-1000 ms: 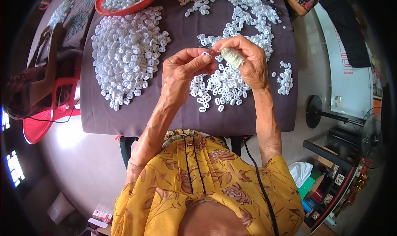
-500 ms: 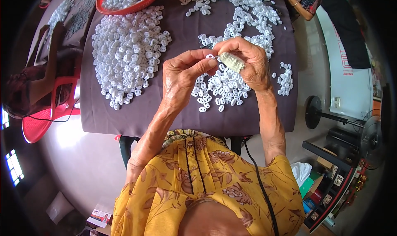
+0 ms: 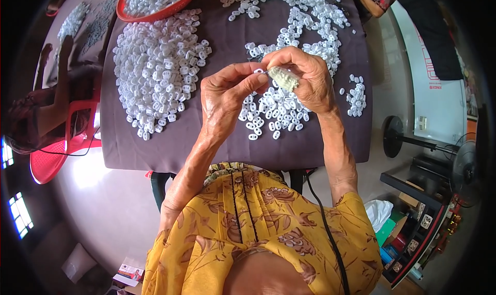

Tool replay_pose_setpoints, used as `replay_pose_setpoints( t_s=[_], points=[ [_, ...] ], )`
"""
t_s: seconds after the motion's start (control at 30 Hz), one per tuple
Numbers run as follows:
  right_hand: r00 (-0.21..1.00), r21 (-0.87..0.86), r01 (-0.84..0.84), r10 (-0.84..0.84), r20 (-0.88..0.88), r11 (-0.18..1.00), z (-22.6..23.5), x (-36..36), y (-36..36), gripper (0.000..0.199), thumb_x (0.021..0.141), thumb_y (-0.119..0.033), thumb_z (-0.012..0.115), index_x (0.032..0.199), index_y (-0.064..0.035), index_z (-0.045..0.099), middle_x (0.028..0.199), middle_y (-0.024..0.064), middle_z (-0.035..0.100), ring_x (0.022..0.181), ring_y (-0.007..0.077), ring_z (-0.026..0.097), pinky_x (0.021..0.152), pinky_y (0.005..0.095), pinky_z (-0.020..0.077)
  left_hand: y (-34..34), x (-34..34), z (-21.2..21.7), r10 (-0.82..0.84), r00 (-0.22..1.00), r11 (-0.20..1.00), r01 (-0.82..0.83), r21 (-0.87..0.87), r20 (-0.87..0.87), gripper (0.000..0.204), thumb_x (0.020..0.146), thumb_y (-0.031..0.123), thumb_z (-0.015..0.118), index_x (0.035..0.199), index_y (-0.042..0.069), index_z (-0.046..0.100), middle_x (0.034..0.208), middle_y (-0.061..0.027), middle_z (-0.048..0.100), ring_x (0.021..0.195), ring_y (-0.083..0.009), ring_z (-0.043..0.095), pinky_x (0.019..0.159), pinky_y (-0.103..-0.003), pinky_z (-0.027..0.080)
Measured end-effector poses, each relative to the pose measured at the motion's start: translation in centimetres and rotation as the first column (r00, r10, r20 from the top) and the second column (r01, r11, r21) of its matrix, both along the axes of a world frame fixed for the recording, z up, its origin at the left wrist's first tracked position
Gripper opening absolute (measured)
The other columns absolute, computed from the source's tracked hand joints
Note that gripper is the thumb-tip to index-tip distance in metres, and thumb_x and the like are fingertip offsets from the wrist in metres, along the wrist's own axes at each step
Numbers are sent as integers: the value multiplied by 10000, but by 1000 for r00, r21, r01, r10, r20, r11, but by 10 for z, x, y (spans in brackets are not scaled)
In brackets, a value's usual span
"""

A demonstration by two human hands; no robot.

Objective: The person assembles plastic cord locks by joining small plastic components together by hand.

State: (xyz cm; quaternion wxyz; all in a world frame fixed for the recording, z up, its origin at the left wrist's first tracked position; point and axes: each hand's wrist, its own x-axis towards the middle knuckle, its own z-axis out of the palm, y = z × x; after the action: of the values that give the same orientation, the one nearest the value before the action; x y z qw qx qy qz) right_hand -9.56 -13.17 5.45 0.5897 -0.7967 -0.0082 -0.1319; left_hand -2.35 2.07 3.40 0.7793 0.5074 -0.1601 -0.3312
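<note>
Above the dark purple table (image 3: 170, 153), my left hand (image 3: 225, 96) pinches a small white plastic piece (image 3: 257, 71) between thumb and fingertips. My right hand (image 3: 305, 75) meets it from the right and grips a pale, cloth-wrapped tool (image 3: 284, 78). Both hands hover over a loose heap of white plastic pieces (image 3: 271, 111). A bigger heap of the same pieces (image 3: 160, 70) lies to the left of my left hand.
A red basket (image 3: 155, 13) of white pieces sits at the table's far left. More pieces (image 3: 305, 16) spread across the far side, and a small cluster (image 3: 355, 96) lies at the right edge. Another person (image 3: 46, 104) sits by a red chair (image 3: 49, 160) on the left. A fan stand (image 3: 398, 137) is right.
My hands have stayed together over the heap. The left fingers have shifted slightly on the small white piece against the tool.
</note>
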Motion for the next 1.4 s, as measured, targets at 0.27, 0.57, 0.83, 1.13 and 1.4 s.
replay_pose_setpoints(
  t_s=[0.27,0.57,0.83,1.13,1.4],
  points=[
    [998,-128,4,3,55,992,2,0,1,235,810,-222,556,848,10,546,884,99,594,776,115,565,678,239,466,0,-3,4,28,999,999,-27,-17,16,164,767,41,640,910,-39,627,756,-82,636,686,-116,591,647,-220,483],
    [993,-351,104,-77,90,930,0,5,5,105,799,-81,531,863,-1,552,811,75,609,709,115,578,631,240,465,-5,-2,-3,56,997,998,-57,-21,-46,174,763,41,644,908,-51,617,769,-96,631,673,-130,588,645,-235,482],
    [999,-111,42,-42,0,993,7,5,5,166,795,-91,517,921,9,561,836,46,609,728,87,564,654,222,454,-3,2,1,18,989,997,-29,-72,-147,186,751,39,650,904,-58,606,783,-114,632,693,-154,601,663,-259,488],
    [992,-175,96,-80,94,980,1,6,4,99,772,-49,584,868,-28,583,772,67,633,689,170,624,610,276,490,-4,2,1,18,990,998,-25,-53,-137,181,747,43,654,892,-47,592,753,-107,629,682,-149,603,665,-256,489],
    [996,-371,80,-65,52,925,2,2,3,115,768,-9,549,877,-38,574,780,53,613,704,157,597,625,264,463,0,8,1,-110,969,994,112,-5,-219,146,790,71,611,874,-47,590,769,-116,624,680,-177,616,662,-280,510]
  ],
)
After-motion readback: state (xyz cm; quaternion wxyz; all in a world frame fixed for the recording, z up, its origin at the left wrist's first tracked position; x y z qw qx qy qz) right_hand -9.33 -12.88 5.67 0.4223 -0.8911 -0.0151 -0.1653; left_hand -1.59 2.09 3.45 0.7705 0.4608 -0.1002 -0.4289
